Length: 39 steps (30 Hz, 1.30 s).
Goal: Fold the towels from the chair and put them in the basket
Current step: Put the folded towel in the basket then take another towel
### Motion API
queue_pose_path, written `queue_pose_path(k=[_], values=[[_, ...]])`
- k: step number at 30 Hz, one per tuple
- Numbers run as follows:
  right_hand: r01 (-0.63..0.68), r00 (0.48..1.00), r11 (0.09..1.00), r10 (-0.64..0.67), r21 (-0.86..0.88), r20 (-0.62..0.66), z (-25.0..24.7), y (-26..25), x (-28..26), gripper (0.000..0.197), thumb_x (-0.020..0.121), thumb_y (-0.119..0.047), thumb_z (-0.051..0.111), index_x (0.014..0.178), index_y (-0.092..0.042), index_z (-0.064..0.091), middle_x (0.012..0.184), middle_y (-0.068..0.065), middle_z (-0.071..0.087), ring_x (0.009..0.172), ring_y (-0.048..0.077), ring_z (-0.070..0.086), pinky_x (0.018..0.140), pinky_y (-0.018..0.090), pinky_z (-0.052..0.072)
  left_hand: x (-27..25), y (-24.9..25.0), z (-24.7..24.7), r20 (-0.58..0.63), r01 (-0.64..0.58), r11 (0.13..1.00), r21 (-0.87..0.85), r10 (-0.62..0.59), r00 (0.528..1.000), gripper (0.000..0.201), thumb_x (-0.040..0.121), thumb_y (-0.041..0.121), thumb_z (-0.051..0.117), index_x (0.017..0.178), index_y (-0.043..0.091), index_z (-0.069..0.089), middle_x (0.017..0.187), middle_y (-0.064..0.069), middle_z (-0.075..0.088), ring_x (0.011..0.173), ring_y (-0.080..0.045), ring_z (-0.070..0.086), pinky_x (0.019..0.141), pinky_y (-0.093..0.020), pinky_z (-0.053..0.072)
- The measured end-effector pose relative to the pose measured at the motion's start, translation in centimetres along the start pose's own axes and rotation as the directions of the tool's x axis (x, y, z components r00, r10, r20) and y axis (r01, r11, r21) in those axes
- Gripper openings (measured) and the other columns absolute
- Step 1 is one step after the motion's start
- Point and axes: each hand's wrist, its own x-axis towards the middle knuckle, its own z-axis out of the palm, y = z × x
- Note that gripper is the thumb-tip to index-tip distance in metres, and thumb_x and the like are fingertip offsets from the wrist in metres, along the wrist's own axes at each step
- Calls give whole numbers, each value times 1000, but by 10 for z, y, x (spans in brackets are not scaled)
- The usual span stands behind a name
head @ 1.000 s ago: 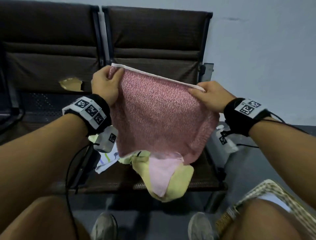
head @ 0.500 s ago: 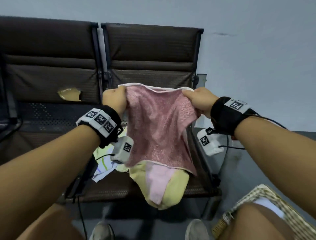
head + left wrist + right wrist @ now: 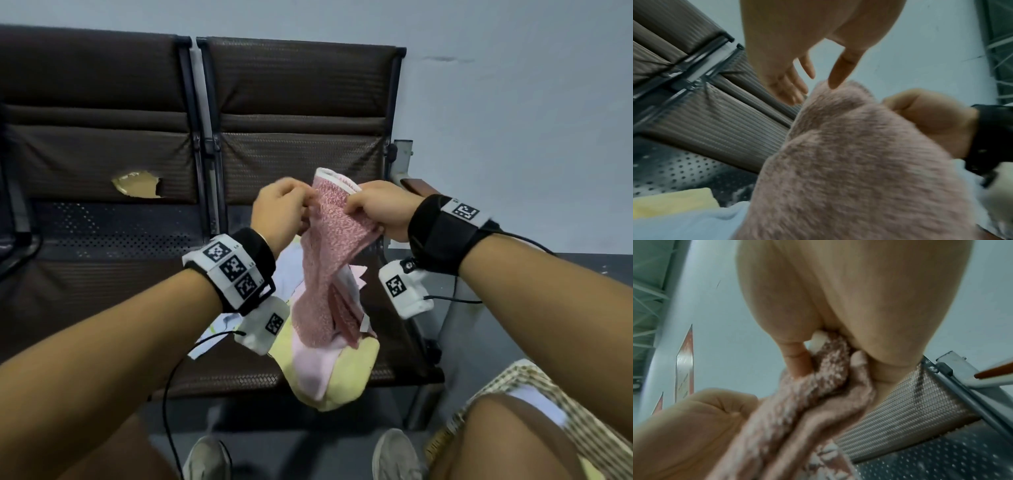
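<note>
A pink speckled towel [image 3: 330,246] hangs doubled over in front of the brown chair [image 3: 301,102]. Its top corners are bunched together between my two hands. My left hand [image 3: 305,205] pinches the top edge from the left. In the left wrist view, the left hand [image 3: 818,81] has its thumb tip on the towel [image 3: 859,162] and its fingers behind it. My right hand [image 3: 352,205] grips the same edge from the right. The right wrist view shows the right hand [image 3: 828,361] curled round the bunched towel [image 3: 797,410]. The woven basket [image 3: 507,380] sits at lower right, partly behind my knee.
A yellow towel [image 3: 346,380], a pale pink one [image 3: 313,370] and a white patterned cloth [image 3: 219,325] lie on the seat and droop over its front edge. A white towel [image 3: 537,406] lies in the basket. The left seat's backrest has a torn hole [image 3: 137,183].
My hands have come together, bringing the towel's two top corners to meet. The towel went from spread flat to doubled and hanging narrow.
</note>
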Motion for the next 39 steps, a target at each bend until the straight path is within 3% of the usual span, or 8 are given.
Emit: queue_pose_path(k=[4,8,13,18,27,30,35,39], values=[[32,997,997,-27,-75,76,-1,-5,1,25,82,8,46,97,-9,58,95,13,46,77,32,38,58,35,26,19,-5,-14,130,70,997,21,-72,989,69,72,-10,54,138,8,43,117,-15,58,99,-28,57,76,-43,51],[133,991,965,-137,-226,-2,-11,-11,10,14,89,-9,59,89,3,67,79,8,63,71,26,58,60,29,46,33,-8,-27,333,201,980,6,-192,923,40,75,-1,70,115,-6,65,113,-23,68,100,-33,65,93,-45,54],[151,972,651,-235,-744,-8,-38,-11,34,16,82,-28,75,76,-14,71,71,1,65,72,22,62,58,27,44,57,-15,-21,185,-64,985,159,34,982,22,88,4,70,107,13,74,90,4,75,80,-6,71,72,-23,57],[216,844,715,-479,-664,-242,-40,-11,58,11,82,-26,70,78,-21,62,73,-3,60,76,20,60,66,27,39,88,-2,-12,7,-238,928,287,246,969,28,84,7,71,109,17,77,99,4,76,99,-11,70,94,-34,56],[286,947,654,-302,-701,104,-23,56,53,31,89,-13,53,106,-30,74,88,-7,71,77,7,65,66,21,48,58,-77,-46,97,18,894,447,-68,993,25,69,12,83,72,16,58,64,3,60,57,-11,50,50,-20,41],[236,963,596,-37,-768,267,-6,95,44,22,90,-13,52,88,-16,74,72,-3,69,66,13,64,58,26,50,23,-119,-55,346,55,801,596,-318,883,21,74,16,77,74,9,57,70,-6,56,69,-19,44,61,-29,38],[-2,825,786,350,-618,443,14,163,29,22,93,-11,63,72,-15,65,60,-4,65,54,10,62,52,22,50,-25,-155,-63,555,200,728,656,-645,526,21,86,-8,62,98,10,64,89,-6,65,79,-16,62,68,-25,53],[-143,784,887,372,-439,497,15,180,37,11,92,-10,67,81,-8,67,63,4,69,51,14,64,48,22,50,-22,-158,-66,422,351,635,688,-744,517,25,90,0,62,114,7,64,98,-8,70,90,-24,68,82,-37,58]])
